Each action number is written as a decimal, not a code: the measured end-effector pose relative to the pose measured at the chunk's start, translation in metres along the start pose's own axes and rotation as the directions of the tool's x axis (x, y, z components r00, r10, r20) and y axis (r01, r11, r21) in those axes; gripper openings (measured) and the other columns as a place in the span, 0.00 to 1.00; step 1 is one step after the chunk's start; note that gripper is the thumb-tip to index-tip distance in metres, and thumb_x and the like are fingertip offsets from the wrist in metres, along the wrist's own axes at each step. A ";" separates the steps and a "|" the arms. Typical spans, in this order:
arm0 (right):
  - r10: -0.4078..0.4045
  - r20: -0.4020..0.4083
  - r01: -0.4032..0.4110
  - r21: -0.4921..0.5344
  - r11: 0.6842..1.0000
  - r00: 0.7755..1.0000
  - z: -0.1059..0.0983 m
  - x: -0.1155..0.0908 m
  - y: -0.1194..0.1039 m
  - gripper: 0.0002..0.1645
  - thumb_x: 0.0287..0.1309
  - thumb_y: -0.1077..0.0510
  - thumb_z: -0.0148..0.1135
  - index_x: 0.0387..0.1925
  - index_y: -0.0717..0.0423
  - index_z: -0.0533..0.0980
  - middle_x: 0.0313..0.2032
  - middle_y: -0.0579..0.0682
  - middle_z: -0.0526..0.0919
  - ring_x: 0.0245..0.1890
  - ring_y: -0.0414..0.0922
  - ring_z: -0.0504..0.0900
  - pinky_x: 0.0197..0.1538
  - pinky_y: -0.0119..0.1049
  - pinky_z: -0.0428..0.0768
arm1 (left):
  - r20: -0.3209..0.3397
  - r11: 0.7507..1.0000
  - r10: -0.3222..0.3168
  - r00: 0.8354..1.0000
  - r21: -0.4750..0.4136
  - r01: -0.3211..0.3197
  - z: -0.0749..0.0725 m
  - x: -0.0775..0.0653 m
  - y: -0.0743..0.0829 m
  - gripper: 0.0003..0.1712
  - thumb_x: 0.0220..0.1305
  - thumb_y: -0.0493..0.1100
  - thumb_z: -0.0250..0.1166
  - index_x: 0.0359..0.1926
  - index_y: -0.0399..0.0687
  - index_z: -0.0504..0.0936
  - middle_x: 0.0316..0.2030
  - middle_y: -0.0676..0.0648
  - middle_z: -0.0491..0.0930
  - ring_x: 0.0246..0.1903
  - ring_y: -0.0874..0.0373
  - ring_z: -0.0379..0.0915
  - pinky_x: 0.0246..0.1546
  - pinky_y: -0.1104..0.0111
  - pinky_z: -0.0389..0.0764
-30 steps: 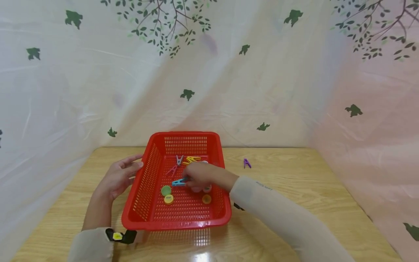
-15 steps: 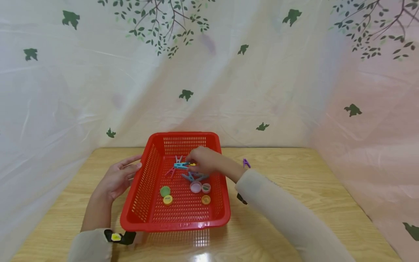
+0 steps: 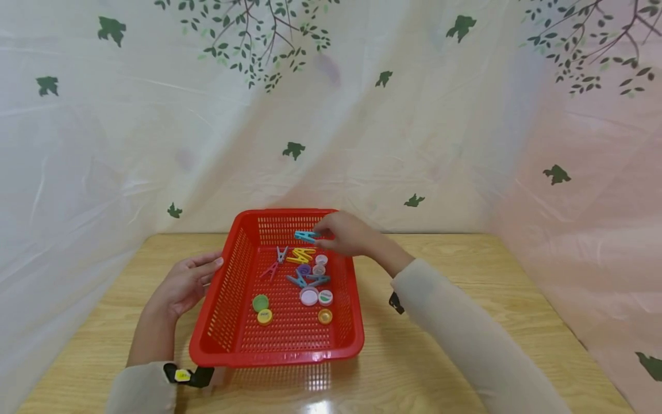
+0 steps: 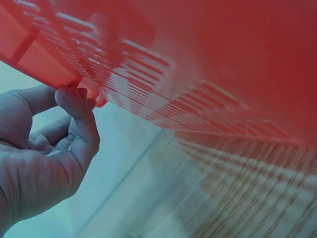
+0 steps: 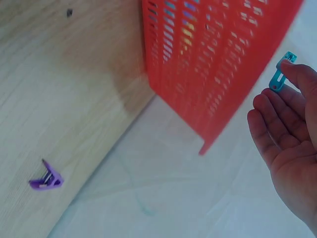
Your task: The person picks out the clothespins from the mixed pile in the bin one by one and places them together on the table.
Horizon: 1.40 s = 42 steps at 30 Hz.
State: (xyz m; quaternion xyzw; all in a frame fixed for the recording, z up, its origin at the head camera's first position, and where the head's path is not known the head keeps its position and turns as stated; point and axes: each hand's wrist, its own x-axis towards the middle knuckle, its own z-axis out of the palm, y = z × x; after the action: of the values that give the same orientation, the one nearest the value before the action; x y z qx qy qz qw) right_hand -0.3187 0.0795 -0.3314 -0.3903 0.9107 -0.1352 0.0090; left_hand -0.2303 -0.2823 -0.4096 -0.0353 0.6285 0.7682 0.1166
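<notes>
Right hand [image 3: 343,233] pinches a partly hidden blue clothespin [image 3: 306,236]; left hand [image 3: 185,284] grips the basket [image 3: 276,359].

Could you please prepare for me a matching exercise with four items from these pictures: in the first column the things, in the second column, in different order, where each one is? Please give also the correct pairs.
Things
1. left hand
2. purple clothespin
3. bright blue clothespin
4. pink clothespin

Places
A. pinched by the right hand
B. lying inside the red basket
C. touching the basket's left rim
D. on the wooden table, outside the basket

Pairs
1-C, 2-D, 3-A, 4-B
</notes>
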 end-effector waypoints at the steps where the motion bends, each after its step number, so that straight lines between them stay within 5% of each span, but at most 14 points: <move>1: 0.011 -0.012 -0.010 0.013 1.000 1.000 -0.002 -0.002 0.003 0.19 0.66 0.52 0.69 0.55 0.56 0.83 0.50 0.50 0.87 0.48 0.45 0.83 0.57 0.41 0.82 | -0.003 1.000 0.001 1.000 0.005 -0.001 0.000 0.000 0.000 0.22 0.69 0.48 0.69 0.62 0.53 0.83 0.50 0.53 0.87 0.48 0.55 0.86 0.52 0.59 0.84; 18: 0.197 -0.108 -0.180 0.149 0.972 0.974 -0.012 -0.049 0.060 0.12 0.65 0.54 0.70 0.46 0.56 0.86 0.34 0.45 0.86 0.35 0.44 0.80 0.40 0.38 0.85 | 0.026 1.000 0.004 1.000 0.002 -0.004 0.002 -0.002 0.001 0.21 0.70 0.48 0.68 0.62 0.52 0.83 0.50 0.52 0.88 0.47 0.55 0.86 0.51 0.59 0.85; 28: 0.233 -0.126 -0.208 0.182 0.961 0.964 0.002 -0.085 0.104 0.15 0.67 0.55 0.68 0.48 0.63 0.84 0.34 0.47 0.88 0.34 0.43 0.86 0.45 0.45 0.86 | 0.031 1.000 -0.001 1.000 -0.010 0.002 0.001 -0.004 0.004 0.17 0.71 0.46 0.67 0.59 0.52 0.85 0.48 0.51 0.88 0.46 0.56 0.86 0.49 0.61 0.86; 42: 0.378 -0.119 -0.349 0.209 0.914 0.918 0.032 -0.124 0.149 0.14 0.67 0.54 0.68 0.42 0.63 0.85 0.36 0.52 0.88 0.38 0.48 0.85 0.46 0.50 0.84 | 0.033 1.000 -0.006 0.999 -0.016 0.006 0.000 -0.002 0.002 0.17 0.71 0.46 0.66 0.59 0.52 0.85 0.48 0.50 0.88 0.45 0.56 0.86 0.49 0.60 0.86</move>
State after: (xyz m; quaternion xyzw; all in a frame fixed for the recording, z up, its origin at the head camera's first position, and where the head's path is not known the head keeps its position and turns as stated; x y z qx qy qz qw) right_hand -0.3344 0.2588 -0.4109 -0.1994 0.9488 -0.2448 -0.0017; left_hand -0.2286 -0.2828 -0.4075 -0.0255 0.6201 0.7734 0.1290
